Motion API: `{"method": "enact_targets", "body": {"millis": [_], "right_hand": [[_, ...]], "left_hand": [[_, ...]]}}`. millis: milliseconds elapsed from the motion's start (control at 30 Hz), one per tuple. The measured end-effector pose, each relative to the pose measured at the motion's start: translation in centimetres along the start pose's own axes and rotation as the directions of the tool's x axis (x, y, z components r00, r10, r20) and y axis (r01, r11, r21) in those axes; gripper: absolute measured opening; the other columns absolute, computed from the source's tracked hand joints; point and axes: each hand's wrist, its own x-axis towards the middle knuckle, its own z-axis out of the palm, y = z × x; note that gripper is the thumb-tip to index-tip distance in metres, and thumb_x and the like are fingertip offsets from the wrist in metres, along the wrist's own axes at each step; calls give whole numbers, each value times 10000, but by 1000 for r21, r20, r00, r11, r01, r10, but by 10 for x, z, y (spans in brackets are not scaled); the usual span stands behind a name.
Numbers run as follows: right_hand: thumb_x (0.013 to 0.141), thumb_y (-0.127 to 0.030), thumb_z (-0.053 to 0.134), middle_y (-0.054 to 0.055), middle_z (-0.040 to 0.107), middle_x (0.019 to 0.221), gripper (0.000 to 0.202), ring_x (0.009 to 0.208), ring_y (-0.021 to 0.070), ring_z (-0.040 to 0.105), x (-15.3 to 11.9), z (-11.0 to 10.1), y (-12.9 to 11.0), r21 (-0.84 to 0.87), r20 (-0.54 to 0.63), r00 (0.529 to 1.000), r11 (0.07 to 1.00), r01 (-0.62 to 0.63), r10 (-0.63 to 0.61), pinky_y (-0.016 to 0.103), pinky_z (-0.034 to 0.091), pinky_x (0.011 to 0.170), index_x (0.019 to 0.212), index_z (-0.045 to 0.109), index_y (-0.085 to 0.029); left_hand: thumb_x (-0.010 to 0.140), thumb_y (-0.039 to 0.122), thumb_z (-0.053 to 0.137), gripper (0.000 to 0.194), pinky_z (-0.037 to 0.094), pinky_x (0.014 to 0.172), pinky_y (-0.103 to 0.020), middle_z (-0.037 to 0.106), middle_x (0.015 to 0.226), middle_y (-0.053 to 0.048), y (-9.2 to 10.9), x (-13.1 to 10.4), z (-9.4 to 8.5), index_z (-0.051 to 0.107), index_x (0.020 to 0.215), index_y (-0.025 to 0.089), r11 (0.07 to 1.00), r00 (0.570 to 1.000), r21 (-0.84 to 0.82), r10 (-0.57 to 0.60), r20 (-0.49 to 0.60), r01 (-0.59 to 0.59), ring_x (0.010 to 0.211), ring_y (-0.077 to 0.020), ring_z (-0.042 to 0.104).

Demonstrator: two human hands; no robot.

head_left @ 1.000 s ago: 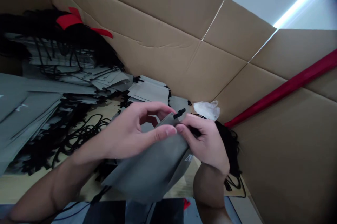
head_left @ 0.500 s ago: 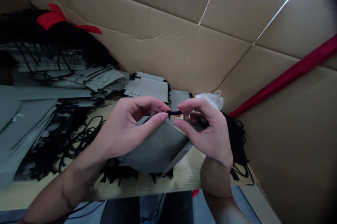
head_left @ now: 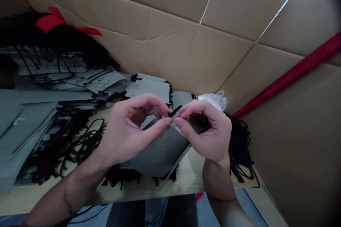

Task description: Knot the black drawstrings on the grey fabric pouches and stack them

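Note:
Between my two hands is a short length of black cord, its end pointing up and to the right. My left hand pinches the cord between thumb and forefinger. Close beside it, my right hand has its thumb and fingertips pressed together at the cord; what exactly they grip is partly hidden. A grey paper bag hangs under both hands, tilted, its upper edge covered by the fingers. Black cord ends stick out below the bag, over the table's front part.
Grey bags with black cords lie piled on the left. A black cord bundle with a red tie rests on top. Behind are stacked grey bags and clear plastic. More black cords lie right. Cardboard walls enclose the table.
The cord went from lying level between the hands to slanting up with its end showing. My right fingers have closed together and moved slightly left, nearer my left fingertips.

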Motion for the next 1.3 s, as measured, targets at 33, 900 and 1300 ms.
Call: {"method": "enact_targets", "body": {"millis": [33,900,1300], "right_hand": [[968,-168,842,-2,802,924,133,789,172,738,0,0,0,-14,13,999,999,41,-41,339,606,688,1005,760,-268],[968,-93,799,-13,829,891,186,741,150,726,0,-6,-5,-118,2,989,982,145,-146,315,605,656,1027,795,-270],[934,-87,792,-56,772,830,215,632,104,629,-5,1,-4,-287,-55,985,948,139,-161,275,594,630,1043,775,-272]], "left_hand": [[881,164,906,146,665,845,-270,821,979,-10,0,-1,1,823,980,232,1000,1000,15,18,-18,-18,919,-165,770],[1036,156,811,95,591,828,-301,799,1018,-7,-7,-2,5,801,1059,248,958,973,169,224,57,-231,946,-166,746],[1036,37,755,220,652,911,-306,809,1089,-47,-23,4,0,777,1160,218,735,825,389,544,152,-556,988,-170,780]]}}
